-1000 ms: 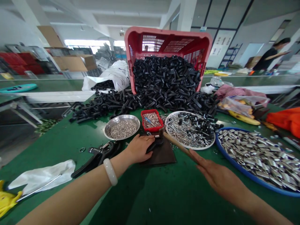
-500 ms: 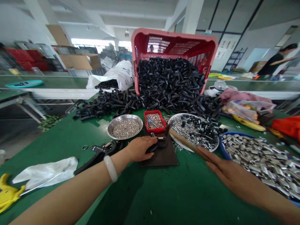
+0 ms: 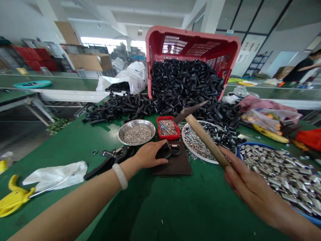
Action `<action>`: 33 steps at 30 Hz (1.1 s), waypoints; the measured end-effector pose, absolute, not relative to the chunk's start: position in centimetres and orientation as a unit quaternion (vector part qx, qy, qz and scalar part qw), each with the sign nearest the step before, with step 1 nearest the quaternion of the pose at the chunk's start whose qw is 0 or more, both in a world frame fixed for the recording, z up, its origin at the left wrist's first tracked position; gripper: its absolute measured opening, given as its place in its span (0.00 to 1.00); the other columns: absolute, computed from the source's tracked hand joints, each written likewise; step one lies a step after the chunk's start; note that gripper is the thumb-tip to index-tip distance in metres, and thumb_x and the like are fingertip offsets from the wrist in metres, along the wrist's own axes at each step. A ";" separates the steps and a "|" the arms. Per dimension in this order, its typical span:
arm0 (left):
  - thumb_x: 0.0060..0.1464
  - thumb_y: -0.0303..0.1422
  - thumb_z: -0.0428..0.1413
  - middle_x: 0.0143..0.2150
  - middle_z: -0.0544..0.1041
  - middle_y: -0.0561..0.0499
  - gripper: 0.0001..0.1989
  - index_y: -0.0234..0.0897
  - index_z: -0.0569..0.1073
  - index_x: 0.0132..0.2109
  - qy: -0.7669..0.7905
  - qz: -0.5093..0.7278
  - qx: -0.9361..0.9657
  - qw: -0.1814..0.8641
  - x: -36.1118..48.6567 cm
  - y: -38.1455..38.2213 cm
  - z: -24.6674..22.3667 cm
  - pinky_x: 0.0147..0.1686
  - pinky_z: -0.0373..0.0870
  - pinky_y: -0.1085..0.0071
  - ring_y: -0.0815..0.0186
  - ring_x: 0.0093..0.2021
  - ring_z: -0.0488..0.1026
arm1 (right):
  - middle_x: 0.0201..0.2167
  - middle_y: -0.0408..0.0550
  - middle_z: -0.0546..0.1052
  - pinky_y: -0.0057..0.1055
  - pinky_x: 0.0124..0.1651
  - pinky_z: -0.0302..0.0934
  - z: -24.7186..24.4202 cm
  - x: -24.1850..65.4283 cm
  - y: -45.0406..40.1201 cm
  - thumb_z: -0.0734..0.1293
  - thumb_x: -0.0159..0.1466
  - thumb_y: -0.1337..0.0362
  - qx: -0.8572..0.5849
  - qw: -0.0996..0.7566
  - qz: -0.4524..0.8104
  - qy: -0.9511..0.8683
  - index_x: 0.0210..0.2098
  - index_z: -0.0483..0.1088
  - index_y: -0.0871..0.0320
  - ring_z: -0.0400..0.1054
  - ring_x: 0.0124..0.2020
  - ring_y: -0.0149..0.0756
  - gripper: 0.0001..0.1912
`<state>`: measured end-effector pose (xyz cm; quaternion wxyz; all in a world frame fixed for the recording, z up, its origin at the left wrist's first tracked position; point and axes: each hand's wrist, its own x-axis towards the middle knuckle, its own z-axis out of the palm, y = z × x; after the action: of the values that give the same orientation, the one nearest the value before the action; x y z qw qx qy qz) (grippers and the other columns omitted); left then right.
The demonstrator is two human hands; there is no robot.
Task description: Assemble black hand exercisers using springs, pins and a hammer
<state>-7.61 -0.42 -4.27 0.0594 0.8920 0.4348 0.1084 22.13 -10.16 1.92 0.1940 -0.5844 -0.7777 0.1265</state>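
My right hand (image 3: 247,182) is closed round the wooden handle of a hammer (image 3: 204,135), whose dark head is raised above the red box and the dish of screws. My left hand (image 3: 150,154) grips a black part with a coil spring (image 3: 173,151), thumb and fingers on its left side. The part lies on a dark flat plate (image 3: 173,165) on the green table. Left of that hand, a similar black part with a spring (image 3: 112,159) rests on the table, close to a small ring (image 3: 94,152).
Beyond the hands stand a metal bowl of small parts (image 3: 119,134), a red box of pins (image 3: 178,132) and a white dish of screws (image 3: 185,147). A blue-rimmed tray (image 3: 240,146) holds metal sleeves. Behind, a red crate (image 3: 193,33) spills black parts. Yellow-handled tool (image 3: 15,201) at left.
The hammer has risen from just above the spring part, its head now higher and further from it. My left hand stays on the part. The view has shifted slightly.
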 end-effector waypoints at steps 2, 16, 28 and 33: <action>0.47 0.54 0.47 0.55 0.66 0.41 0.39 0.32 0.56 0.59 0.479 0.108 0.869 0.061 -7.7 -0.6 -4.4 0.51 0.59 0.62 0.56 0.52 0.64 | 0.49 0.48 0.71 0.35 0.44 0.66 0.9 21.8 -10.3 0.50 0.64 0.59 -0.576 0.201 0.115 -0.784 0.63 0.41 0.55 0.69 0.44 0.39 0.28; 0.44 0.53 0.50 0.52 0.69 0.45 0.36 0.37 0.62 0.56 0.491 0.105 0.861 0.086 -8.0 -0.3 -4.6 0.49 0.61 0.62 0.57 0.50 0.66 | 0.43 0.47 0.75 0.40 0.40 0.67 0.2 21.2 -8.7 0.49 0.64 0.60 -0.559 0.054 0.147 -0.814 0.62 0.44 0.51 0.71 0.40 0.42 0.26; 0.44 0.51 0.52 0.52 0.69 0.44 0.35 0.36 0.61 0.56 0.484 0.083 0.868 0.075 -7.4 -0.1 -4.3 0.48 0.62 0.62 0.57 0.49 0.67 | 0.46 0.47 0.73 0.41 0.45 0.65 0.1 21.8 -7.9 0.52 0.63 0.55 -0.536 0.076 0.187 -0.820 0.60 0.51 0.49 0.69 0.44 0.43 0.26; 0.44 0.49 0.52 0.47 0.71 0.43 0.31 0.35 0.65 0.52 0.536 0.082 0.839 0.036 -7.9 -3.1 -2.9 0.46 0.64 0.62 0.56 0.46 0.68 | 0.21 0.43 0.73 0.28 0.14 0.62 -0.4 24.5 -7.3 0.51 0.61 0.48 -0.620 0.210 0.316 -0.687 0.61 0.45 0.50 0.68 0.16 0.35 0.31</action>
<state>-7.91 -3.05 -2.92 0.0357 0.8392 0.5364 0.0823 24.55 -7.31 -0.38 0.2103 -0.6202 -0.6865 0.3160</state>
